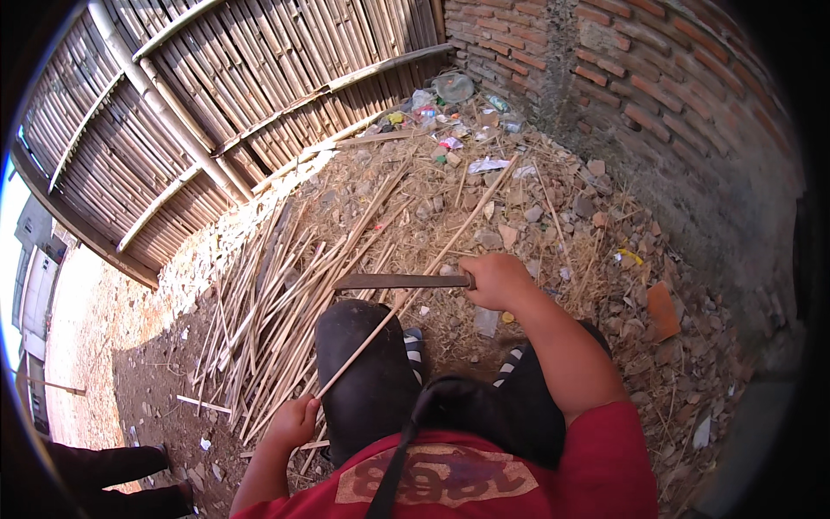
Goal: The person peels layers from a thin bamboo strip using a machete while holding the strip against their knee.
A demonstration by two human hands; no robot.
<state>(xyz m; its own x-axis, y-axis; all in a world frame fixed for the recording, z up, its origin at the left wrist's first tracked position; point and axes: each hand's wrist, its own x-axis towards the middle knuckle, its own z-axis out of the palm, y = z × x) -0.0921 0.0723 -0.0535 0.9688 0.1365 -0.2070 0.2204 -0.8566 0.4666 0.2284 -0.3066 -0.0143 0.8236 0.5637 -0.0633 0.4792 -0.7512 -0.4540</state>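
A long thin bamboo strip (438,259) slants across my left knee toward the rubble ahead. Its near end is gripped in my left hand (294,421), fingers closed around it. My right hand (495,281) is closed on the handle of a machete (398,281). The dark, worn blade points left, level above my knees, and crosses the strip; whether blade and strip touch I cannot tell. Beneath and left of my left knee lies a loose heap of similar bamboo strips (259,320).
A bamboo slat fence (285,78) stands ahead on the left, a brick wall (674,95) on the right. Plastic litter (454,86) gathers in their corner. Stones and a broken orange tile (663,311) lie at right. Another person's dark-trousered legs (112,467) show at lower left.
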